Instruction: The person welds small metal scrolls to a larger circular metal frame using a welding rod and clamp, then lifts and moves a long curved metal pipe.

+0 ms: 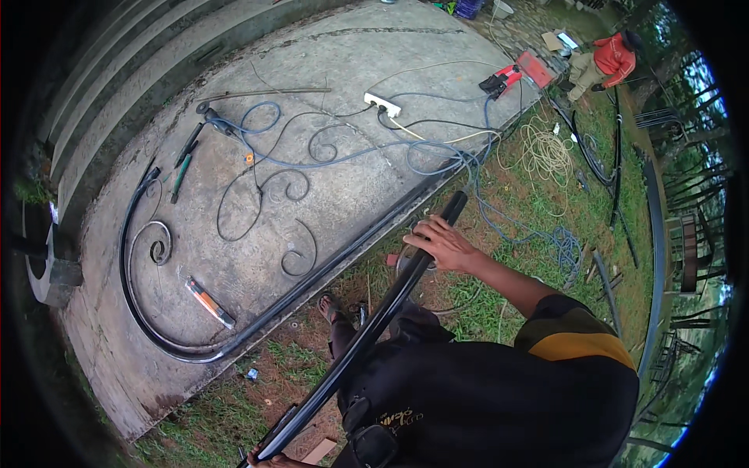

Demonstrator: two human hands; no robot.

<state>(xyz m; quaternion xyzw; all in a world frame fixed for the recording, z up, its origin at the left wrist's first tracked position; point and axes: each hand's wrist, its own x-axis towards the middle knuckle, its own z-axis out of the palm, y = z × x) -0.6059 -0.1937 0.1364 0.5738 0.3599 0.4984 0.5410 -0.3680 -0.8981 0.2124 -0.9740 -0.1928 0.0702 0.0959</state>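
Observation:
My right hand [442,243] is closed around the upper part of a long black metal tube [370,333], close to its far end. The tube slants across my front from upper right to lower left. At the bottom edge my left hand [275,462] shows only in part, its fingers on the tube's lower end. Beyond the tube, a black pipe bent into a big hook [127,269] lies along the concrete slab [374,179]. A thin metal scroll [161,243] rests inside that bend.
On the slab are an angle grinder [214,119], a white power strip [382,104], several scroll-shaped rods [300,257] and an orange-and-white slim pack [209,302]. Blue cable [351,156] and beige cable [546,152] trail across slab and grass. A person in red [614,62] crouches at upper right.

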